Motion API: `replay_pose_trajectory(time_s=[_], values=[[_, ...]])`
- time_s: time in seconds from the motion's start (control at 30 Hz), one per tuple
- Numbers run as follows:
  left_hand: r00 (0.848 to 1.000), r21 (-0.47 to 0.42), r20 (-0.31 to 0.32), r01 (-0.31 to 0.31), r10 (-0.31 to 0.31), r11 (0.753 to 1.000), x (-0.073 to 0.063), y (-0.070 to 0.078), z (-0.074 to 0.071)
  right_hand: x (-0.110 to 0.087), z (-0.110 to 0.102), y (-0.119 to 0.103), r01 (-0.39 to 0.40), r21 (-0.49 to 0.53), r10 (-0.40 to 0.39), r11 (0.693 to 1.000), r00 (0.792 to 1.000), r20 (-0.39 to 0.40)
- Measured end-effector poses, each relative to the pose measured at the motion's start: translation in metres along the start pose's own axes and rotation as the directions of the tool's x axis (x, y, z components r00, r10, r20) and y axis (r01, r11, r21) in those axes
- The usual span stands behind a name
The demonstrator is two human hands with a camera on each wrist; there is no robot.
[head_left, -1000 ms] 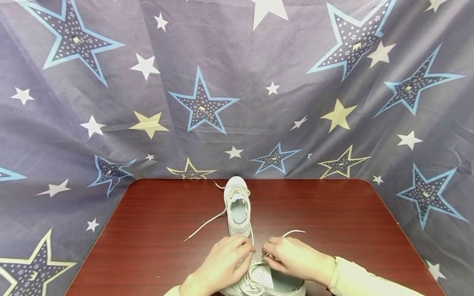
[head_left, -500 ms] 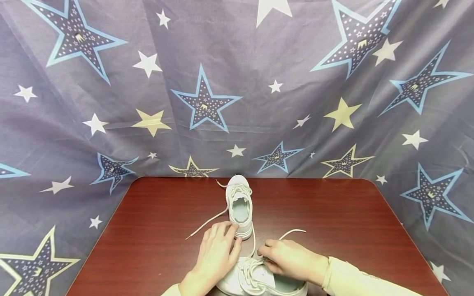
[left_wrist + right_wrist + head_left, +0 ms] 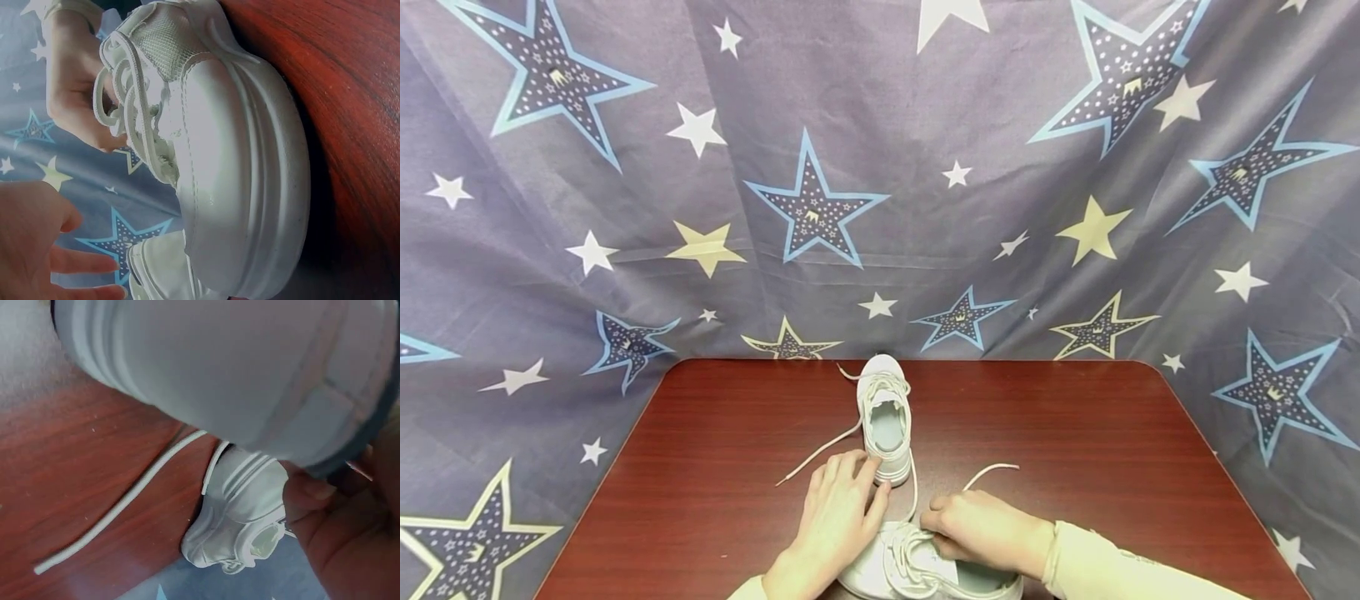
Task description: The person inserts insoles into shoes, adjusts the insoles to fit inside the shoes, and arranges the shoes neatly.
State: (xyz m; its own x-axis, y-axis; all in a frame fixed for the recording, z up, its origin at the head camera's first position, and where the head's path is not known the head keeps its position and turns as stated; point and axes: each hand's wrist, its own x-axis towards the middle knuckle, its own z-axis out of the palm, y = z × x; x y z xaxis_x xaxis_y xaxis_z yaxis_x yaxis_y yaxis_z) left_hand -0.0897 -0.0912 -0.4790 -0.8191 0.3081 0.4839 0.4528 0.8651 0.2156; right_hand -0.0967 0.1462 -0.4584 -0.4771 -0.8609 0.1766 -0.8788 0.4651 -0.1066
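A white lace-up sneaker (image 3: 872,567) lies sideways across the near edge of the table, toe to the left. My right hand (image 3: 988,529) is over its opening with curled fingers, pinching the white shoelace by the eyelets; the fingertips are mostly hidden. One loose lace end (image 3: 992,471) sticks out beyond that hand. My left hand (image 3: 835,517) is beside the toe, its fingers (image 3: 87,259) spread and relaxed. They overlap the heel of a second white sneaker (image 3: 886,425) in the head view; whether they touch it, I cannot tell.
The far sneaker points away from me, with loose laces trailing left and toward the near shoe. Both shoes are on a reddish-brown wooden table (image 3: 1075,433). A grey star-printed cloth (image 3: 850,83) hangs behind and at both sides.
My left hand has come off the near sneaker's laces and moved left and forward, its fingers spreading. My right hand has shifted slightly toward me, staying at the eyelets.
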Motion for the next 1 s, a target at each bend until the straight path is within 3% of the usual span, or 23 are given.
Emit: replay_pose_trajectory(time_s=[0.33, 0.5, 0.67, 1.0], values=[[1.0, 0.013, -0.014, 0.013, -0.012, 1.0, 0.0, 0.001, -0.002, -0.012, -0.001, 0.0, 0.024, 0.203, -0.005, 0.979, 0.996, -0.095], [0.999, 0.006, -0.022, 0.025, -0.025, 1.0, 0.0, 0.0, 0.0, -0.022, -0.005, 0.0, 0.023, 0.233, 0.006, 0.972, 0.992, -0.124], [0.999, 0.003, -0.006, 0.042, -0.042, 0.999, 0.001, 0.001, 0.0, -0.038, -0.011, 0.002, -0.031, 0.281, 0.068, 0.959, 0.99, -0.123], [0.999, 0.0, -0.013, 0.033, -0.033, 0.999, 0.001, 0.002, 0.0, -0.062, -0.015, 0.015, -0.094, 0.281, 0.158, 0.955, 0.963, -0.218]])
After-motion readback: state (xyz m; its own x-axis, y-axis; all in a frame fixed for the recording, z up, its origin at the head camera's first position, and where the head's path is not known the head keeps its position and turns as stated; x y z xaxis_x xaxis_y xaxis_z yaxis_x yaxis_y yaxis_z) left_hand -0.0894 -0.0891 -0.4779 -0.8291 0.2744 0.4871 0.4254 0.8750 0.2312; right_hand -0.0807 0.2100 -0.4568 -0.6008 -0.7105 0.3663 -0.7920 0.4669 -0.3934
